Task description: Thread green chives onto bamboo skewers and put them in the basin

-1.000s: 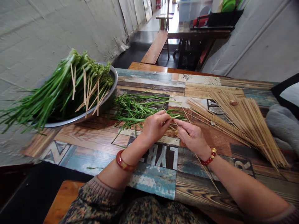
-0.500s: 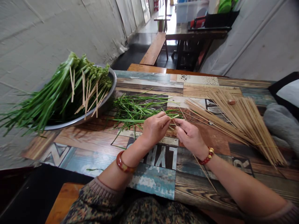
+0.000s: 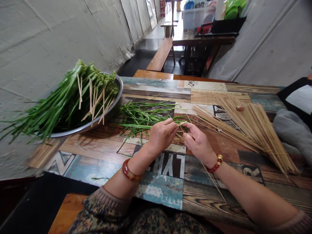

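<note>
My left hand (image 3: 163, 136) is closed around a few green chives, whose pale cut ends (image 3: 182, 123) stick out past its fingertips to the right. Between thumb and fingers, my right hand (image 3: 198, 143) grips a thin bamboo skewer (image 3: 214, 186) that slants down under the palm toward the table's front edge. The skewer's upper end meets the chives, though the closed fingers hide the exact contact. My right forefinger reaches to the cut ends. Loose chives (image 3: 146, 113) lie in a messy pile just behind my left hand.
At left, a metal bowl (image 3: 120, 85) holds a heap of skewered chives (image 3: 65, 94), sticks jutting over its rim. A fan of bamboo skewers (image 3: 265, 136) lies at right, beside a grey cloth (image 3: 291, 130). Benches and another table (image 3: 202, 40) stand beyond.
My right forefinger has stretched to the chives' cut ends, and less of the skewer's upper end shows above them. The whole view has shifted slightly; my left hand keeps its grip.
</note>
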`<state>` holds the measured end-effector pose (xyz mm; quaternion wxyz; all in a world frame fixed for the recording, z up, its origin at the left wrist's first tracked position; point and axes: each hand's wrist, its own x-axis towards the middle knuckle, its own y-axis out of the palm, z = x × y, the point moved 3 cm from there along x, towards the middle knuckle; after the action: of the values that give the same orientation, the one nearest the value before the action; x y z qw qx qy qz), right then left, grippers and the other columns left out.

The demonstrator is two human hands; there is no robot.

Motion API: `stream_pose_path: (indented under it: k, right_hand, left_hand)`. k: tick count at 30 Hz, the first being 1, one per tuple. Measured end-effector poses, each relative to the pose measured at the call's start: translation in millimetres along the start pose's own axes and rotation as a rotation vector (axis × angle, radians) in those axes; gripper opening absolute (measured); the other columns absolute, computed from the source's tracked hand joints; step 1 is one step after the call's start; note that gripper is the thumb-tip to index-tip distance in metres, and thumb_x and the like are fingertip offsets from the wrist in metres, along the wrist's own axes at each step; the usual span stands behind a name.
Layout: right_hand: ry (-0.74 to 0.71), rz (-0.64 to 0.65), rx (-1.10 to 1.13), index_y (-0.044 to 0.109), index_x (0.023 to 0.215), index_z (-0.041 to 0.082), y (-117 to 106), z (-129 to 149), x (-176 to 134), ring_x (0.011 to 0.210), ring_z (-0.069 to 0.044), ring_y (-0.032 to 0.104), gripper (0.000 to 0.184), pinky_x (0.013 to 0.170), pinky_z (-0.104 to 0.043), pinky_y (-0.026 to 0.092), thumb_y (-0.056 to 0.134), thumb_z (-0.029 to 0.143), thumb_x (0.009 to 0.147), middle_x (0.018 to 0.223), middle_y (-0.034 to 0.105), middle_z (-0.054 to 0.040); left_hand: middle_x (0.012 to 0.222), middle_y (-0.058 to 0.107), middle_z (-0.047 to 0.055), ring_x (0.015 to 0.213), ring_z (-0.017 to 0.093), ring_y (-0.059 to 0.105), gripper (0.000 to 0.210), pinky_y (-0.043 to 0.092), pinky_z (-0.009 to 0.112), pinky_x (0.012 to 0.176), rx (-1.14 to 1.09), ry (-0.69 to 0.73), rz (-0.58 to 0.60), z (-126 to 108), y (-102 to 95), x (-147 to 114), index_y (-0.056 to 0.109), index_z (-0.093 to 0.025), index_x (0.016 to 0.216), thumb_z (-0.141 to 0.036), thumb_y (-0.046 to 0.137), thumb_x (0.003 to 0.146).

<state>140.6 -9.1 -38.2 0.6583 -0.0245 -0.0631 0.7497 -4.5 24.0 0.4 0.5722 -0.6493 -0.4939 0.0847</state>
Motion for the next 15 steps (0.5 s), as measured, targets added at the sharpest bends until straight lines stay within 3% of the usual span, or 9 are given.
stream_pose_path:
  k: [15]
  right_hand:
    - [0.129,0.011,0.305,0.047,0.106,0.020,7.5,1.5,-0.5,0.036,-0.006,0.025,0.024,0.036,-0.018,0.019,0.051,0.029,0.085,0.048,0.029,0.0136]
  left_hand:
    - [0.070,0.059,0.003,0.064,0.011,0.055,0.027,0.038,0.022,0.058,0.012,0.040,0.016,-4.3,1.8,-0.6,0.062,-0.018,0.075,-0.024,0.043,0.093]
